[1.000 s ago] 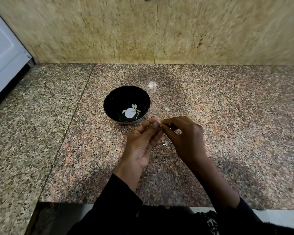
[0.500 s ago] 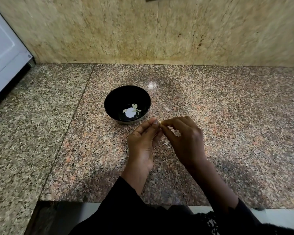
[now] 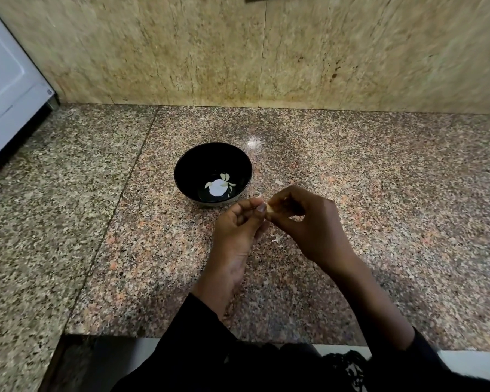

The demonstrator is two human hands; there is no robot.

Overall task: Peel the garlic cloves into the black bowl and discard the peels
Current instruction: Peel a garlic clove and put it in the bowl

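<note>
Several peeled cloves [image 3: 224, 180] already lie in the black bowl [image 3: 213, 154] on the granite counter [image 3: 379, 193], just beyond left hand [image 3: 235, 230] and right hand [image 3: 314, 222], together pinching one garlic clove [image 3: 270, 207], apparently mid-peel, above a fallen peel [image 3: 277, 238].

"What's that surface?"

"A speckled pink-and-grey granite countertop [image 3: 379, 193], with a seam line running from twelve o'clock down toward seven."

"And on it?"

"A round black bowl [image 3: 188, 168] at the middle. A pale scrap of peel [image 3: 279, 182] lies at its three o'clock, and a wispy white peel fragment [image 3: 277, 238] at its five o'clock."
</note>
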